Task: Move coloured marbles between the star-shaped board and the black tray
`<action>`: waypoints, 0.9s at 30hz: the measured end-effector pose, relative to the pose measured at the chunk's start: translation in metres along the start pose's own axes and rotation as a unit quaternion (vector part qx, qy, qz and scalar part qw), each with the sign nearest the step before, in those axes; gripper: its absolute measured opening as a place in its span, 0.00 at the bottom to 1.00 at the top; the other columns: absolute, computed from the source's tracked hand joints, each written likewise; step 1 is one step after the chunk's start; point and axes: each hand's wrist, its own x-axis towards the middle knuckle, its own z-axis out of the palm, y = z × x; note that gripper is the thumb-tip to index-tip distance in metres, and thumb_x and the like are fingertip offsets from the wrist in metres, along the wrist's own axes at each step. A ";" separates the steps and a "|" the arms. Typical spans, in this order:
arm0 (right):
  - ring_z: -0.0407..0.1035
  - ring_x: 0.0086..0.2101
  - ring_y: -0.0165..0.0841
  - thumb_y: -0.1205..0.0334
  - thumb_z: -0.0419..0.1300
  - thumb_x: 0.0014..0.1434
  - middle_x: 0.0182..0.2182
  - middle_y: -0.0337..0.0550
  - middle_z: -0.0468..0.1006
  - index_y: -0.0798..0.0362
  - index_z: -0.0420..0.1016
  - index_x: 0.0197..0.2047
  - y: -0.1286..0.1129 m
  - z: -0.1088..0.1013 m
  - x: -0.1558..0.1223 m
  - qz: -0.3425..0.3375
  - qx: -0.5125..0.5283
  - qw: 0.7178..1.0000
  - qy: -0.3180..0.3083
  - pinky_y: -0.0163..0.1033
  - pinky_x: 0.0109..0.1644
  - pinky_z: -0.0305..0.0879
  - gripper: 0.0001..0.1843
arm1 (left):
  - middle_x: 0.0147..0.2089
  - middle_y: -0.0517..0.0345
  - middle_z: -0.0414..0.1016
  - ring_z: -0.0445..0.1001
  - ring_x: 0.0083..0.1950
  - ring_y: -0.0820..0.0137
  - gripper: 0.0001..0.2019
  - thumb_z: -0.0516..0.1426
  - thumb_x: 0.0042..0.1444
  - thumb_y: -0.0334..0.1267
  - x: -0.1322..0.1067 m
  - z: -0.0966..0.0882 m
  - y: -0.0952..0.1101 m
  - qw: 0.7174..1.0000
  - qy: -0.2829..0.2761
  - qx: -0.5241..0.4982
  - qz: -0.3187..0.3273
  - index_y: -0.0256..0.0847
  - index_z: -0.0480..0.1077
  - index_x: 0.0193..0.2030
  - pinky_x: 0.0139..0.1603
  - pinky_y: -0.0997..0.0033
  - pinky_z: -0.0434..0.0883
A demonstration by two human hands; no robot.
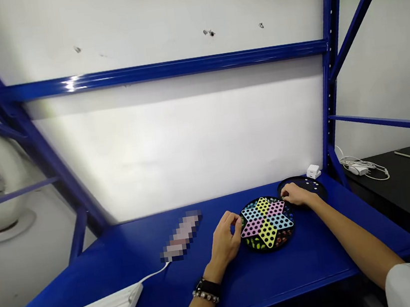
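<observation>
I have the Chinese checkers board (265, 218) flat on the blue table (253, 288), coloured pieces (255, 243) around its star. My left hand (224, 239) is at its left rim, fingers curled toward thumb; can't tell if gripping. My right hand (296, 194) is by its far right edge, overlapping the round black tray (317, 190), fingertips bunched; hold unclear.

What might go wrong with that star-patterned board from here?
The left grip is right by the edge of the star-patterned board, so a nudge might jostle the small coloured pieces around the star.
The right grip, at the dark round tray, could perhaps bump that tray into the board.
</observation>
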 end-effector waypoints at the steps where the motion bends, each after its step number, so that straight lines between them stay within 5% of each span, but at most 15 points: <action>1: 0.72 0.35 0.33 0.66 0.59 0.54 0.33 0.45 0.81 0.56 0.81 0.35 -0.002 -0.002 -0.001 0.003 0.014 1.000 0.008 0.34 0.40 0.64 0.09 | 0.33 0.59 0.68 0.68 0.36 0.69 0.14 0.44 0.66 0.43 0.000 0.000 0.000 1.000 -0.001 -0.001 -0.001 0.43 0.63 0.31 0.40 0.68 0.67; 7: 0.72 0.34 0.33 0.64 0.60 0.56 0.34 0.45 0.81 0.57 0.81 0.42 -0.057 -0.006 0.000 -0.019 0.123 0.982 0.139 0.36 0.41 0.67 0.12 | 0.34 0.58 0.69 0.68 0.37 0.68 0.14 0.44 0.66 0.43 0.001 -0.001 0.000 1.000 0.012 0.003 -0.008 0.43 0.64 0.32 0.41 0.67 0.67; 12: 0.71 0.34 0.31 0.64 0.62 0.56 0.37 0.44 0.79 0.54 0.81 0.41 -0.126 0.023 0.014 -0.148 0.107 0.982 0.056 0.35 0.41 0.66 0.10 | 0.33 0.58 0.69 0.69 0.37 0.68 0.14 0.45 0.66 0.43 0.000 -0.002 0.002 0.999 0.033 0.018 -0.009 0.43 0.65 0.32 0.41 0.67 0.67; 16: 0.70 0.35 0.33 0.68 0.59 0.54 0.36 0.45 0.78 0.55 0.80 0.39 -0.150 0.044 0.023 -0.200 0.001 0.979 -0.028 0.36 0.41 0.65 0.10 | 0.34 0.59 0.70 0.69 0.37 0.68 0.13 0.46 0.65 0.42 -0.001 -0.001 0.000 0.999 0.030 0.037 -0.018 0.43 0.65 0.32 0.41 0.68 0.67; 22: 0.70 0.44 0.35 0.70 0.57 0.54 0.46 0.49 0.75 0.54 0.79 0.47 -0.134 0.036 0.016 -0.232 0.041 0.971 -0.030 0.39 0.52 0.65 0.17 | 0.41 0.56 0.73 0.72 0.43 0.65 0.07 0.51 0.60 0.36 -0.004 0.007 -0.011 0.993 -0.044 0.089 -0.067 0.44 0.70 0.40 0.42 0.66 0.68; 27: 0.69 0.48 0.37 0.68 0.57 0.56 0.50 0.50 0.75 0.55 0.76 0.52 -0.072 0.004 0.001 -0.125 0.060 0.990 0.036 0.41 0.55 0.63 0.20 | 0.49 0.54 0.73 0.71 0.50 0.63 0.15 0.50 0.60 0.35 -0.006 0.009 -0.014 0.989 -0.105 0.085 -0.063 0.48 0.72 0.50 0.48 0.63 0.68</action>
